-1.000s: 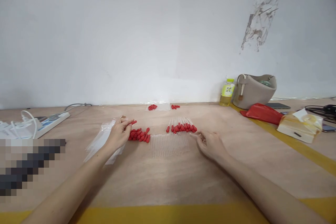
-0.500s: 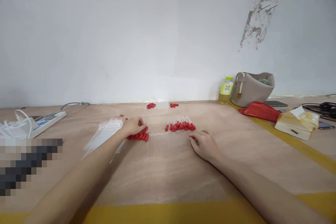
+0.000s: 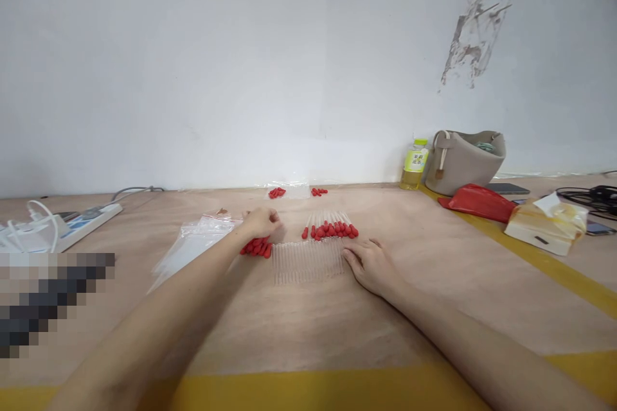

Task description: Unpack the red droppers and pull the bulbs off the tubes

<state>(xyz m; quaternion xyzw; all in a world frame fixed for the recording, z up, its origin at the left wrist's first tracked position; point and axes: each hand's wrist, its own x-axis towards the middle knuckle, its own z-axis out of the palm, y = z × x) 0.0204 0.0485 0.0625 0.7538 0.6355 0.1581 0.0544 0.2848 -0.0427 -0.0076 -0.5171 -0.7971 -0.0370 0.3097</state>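
Just above a pile of red rubber dropper bulbs [image 3: 256,248], my left hand [image 3: 261,223] has its fingers pinched together; anything between them is hidden. My right hand [image 3: 371,264] rests on the table with its fingers curled, thumb and forefinger closed at the right end of a row of clear glass dropper tubes [image 3: 308,263]. The tubes lie side by side between the two hands. Behind the row lie several droppers with red bulbs fitted [image 3: 330,230], bulbs facing me.
Clear plastic bags [image 3: 187,245] lie left of the pile. More red bulbs [image 3: 277,192] lie by the wall. At right stand a bottle [image 3: 414,167], a grey bag [image 3: 463,164], a red pouch [image 3: 479,204] and a tissue pack [image 3: 544,228]. A power strip [image 3: 91,225] sits at left.
My left hand has moved right and slightly away from me, off the bulb pile, uncovering more of it. My right hand has shifted only slightly at the end of the tube row.
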